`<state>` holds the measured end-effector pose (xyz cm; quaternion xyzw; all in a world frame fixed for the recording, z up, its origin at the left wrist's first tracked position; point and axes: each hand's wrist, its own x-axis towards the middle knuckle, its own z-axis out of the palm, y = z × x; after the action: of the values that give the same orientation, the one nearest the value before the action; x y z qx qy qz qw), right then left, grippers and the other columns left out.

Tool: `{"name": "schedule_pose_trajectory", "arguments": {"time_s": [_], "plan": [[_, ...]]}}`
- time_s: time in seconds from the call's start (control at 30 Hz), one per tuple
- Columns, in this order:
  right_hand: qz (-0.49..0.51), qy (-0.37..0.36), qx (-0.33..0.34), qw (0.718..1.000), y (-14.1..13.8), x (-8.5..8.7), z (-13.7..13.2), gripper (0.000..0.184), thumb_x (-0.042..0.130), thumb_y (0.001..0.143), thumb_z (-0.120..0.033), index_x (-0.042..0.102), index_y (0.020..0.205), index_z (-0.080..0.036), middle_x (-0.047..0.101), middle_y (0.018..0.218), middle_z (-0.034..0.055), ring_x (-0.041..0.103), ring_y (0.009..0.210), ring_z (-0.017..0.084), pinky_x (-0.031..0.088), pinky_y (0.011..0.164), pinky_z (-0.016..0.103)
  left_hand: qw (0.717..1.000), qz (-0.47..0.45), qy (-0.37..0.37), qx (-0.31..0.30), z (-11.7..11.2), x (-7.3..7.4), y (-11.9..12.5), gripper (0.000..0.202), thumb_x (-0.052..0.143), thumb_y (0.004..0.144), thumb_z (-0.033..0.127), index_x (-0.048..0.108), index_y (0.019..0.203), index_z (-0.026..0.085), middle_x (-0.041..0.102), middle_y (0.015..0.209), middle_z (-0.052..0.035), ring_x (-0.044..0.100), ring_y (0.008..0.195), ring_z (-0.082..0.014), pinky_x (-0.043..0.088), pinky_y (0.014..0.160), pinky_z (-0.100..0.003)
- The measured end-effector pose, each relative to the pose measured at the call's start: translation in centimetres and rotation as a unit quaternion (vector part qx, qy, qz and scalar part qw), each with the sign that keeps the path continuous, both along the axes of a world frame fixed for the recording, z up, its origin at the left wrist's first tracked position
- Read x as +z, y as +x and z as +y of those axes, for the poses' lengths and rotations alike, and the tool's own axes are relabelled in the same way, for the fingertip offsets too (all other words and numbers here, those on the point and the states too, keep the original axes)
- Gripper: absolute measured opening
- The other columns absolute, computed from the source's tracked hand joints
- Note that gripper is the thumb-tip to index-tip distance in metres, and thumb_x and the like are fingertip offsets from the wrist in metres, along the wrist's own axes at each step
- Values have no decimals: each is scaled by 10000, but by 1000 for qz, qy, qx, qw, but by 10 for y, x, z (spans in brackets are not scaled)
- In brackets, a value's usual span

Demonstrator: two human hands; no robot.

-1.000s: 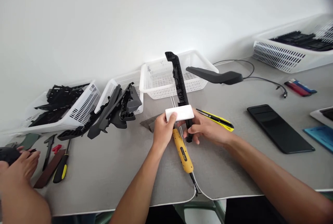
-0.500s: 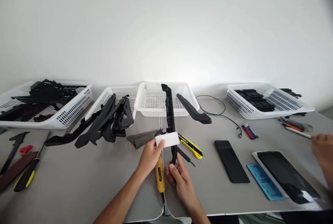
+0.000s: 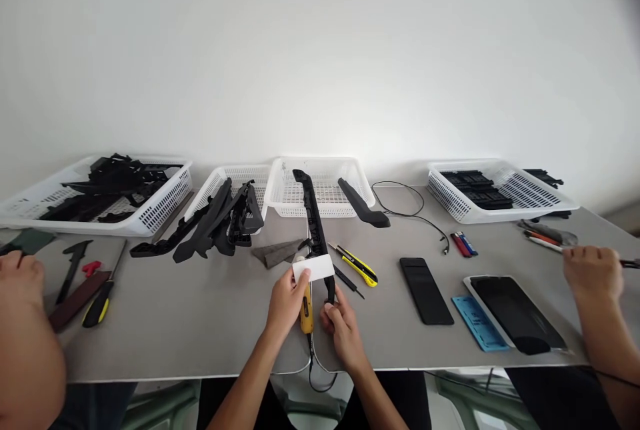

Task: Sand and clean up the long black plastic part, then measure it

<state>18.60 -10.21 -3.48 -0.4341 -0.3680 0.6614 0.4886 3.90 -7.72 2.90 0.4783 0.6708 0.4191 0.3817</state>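
Observation:
Between finger and thumb, my left hand (image 3: 285, 298) pinches a small white rectangular card (image 3: 314, 268). The card crosses in front of a long black ribbed plastic trim piece (image 3: 313, 213), and I cannot tell whether they touch. My right hand (image 3: 344, 329) grips the lower end of that trim piece, which points up and away from me. Below the card lies a yellow-handled corded tool (image 3: 307, 315), its front end hidden by the card and my left hand. A yellow utility knife (image 3: 359, 268) and a thin black tool (image 3: 349, 281) lie just to the right.
White baskets (image 3: 280, 207) line the wall, several holding black plastic parts. One black trim piece (image 3: 364, 207) overhangs the middle basket. Phones (image 3: 426, 291), a blue tray (image 3: 479, 323) and a cable (image 3: 400, 215) lie right. Co-workers' hands (image 3: 595, 273) are at both sides.
The view has shifted, now showing my lap and a co-worker's arm at left. The trim piece leans further left in view. Both hands keep their holds.

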Motion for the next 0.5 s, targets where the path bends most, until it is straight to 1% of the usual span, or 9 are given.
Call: {"name": "schedule_pose_trajectory", "arguments": {"time_s": [0.03,0.13,0.2,0.33,0.43,0.5], "plan": [[-7,3,-2,1000,0,1,0,627,709,904,-531,649,1421,-181,424,668,-69,396,608,155,342,567,278,1000,2,-1,5,0,1,1,549,540,977,688,732,983,173,786,887,-98,739,855,-289,510,738,-331],[-17,5,-5,1000,1,4,-1,571,695,906,-521,659,1357,-172,416,660,-74,392,610,153,333,568,277,1000,1,-3,-9,2,4,3,543,564,965,689,749,978,179,791,878,-94,736,816,-282,501,710,-325],[-15,11,8,1000,1,6,-1,556,685,923,-498,650,1372,-172,438,667,-70,394,616,153,327,570,276,1000,8,-1,2,4,7,2,550,538,980,685,748,1011,178,795,908,-102,737,839,-288,495,712,-327],[-8,11,12,1000,2,6,0,594,675,927,-486,613,1424,-167,436,654,-79,360,603,147,307,561,278,1000,18,-14,-8,9,8,1,537,556,969,687,755,947,189,765,794,-80,706,744,-279,463,667,-327],[-1,7,4,1000,1,5,1,606,678,923,-482,598,1437,-170,446,663,-76,366,608,145,308,564,277,1000,18,-14,0,12,6,5,538,516,999,668,758,1011,188,801,899,-105,746,857,-294,494,723,-328],[7,3,2,1000,1,5,1,604,680,920,-481,601,1433,-172,446,663,-76,365,603,142,302,560,274,1000,19,-17,2,14,4,7,528,538,986,666,759,995,187,806,902,-113,752,860,-299,501,726,-330]]}}
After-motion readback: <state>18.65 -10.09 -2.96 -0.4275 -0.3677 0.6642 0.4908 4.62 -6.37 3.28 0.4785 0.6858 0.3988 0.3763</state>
